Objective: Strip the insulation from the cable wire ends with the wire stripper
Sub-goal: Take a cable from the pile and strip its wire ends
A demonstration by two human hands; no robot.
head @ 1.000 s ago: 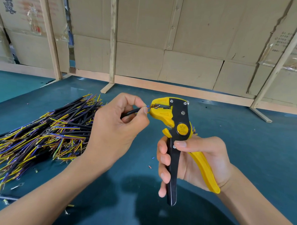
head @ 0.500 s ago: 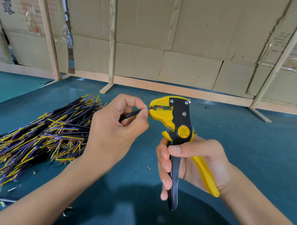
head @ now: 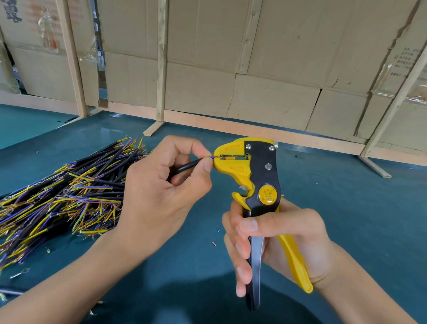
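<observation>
- Black-sheathed cable [head: 186, 166] with thin blue and yellow inner wires is held above the middle of the dark teal surface [head: 352, 204], its bared wire end fed into the slot of the stripper's head.
- Left hand [head: 162, 198] pinches this cable between thumb and forefinger right at the mouth of the tool, the other fingers curled in toward the palm.
- Yellow-and-black wire stripper [head: 257, 188] stands nearly upright, head up, with a round yellow badge at its pivot; the black handle points down toward the near edge and the yellow handle slants down to the right.
- Right hand [head: 285, 241] wraps both handles, thumb laid across the front below the badge, fingers curled round the black handle; the handles are still spread apart.
- Heap of cut black cables with yellow and blue wire ends [head: 59, 204] spreads over the left part of the surface, reaching the left edge and lying just behind the left wrist.
- Small blue and red insulation scraps [head: 213, 244] lie on the bare felt between the two forearms; a few metal terminals [head: 21, 272] lie near the heap's near side.
- Right half of the surface is open felt out to the wooden frame foot [head: 376, 167].
- Far edge is closed by a cardboard wall [head: 273, 66] on light wooden battens, close behind the stripper's head.
</observation>
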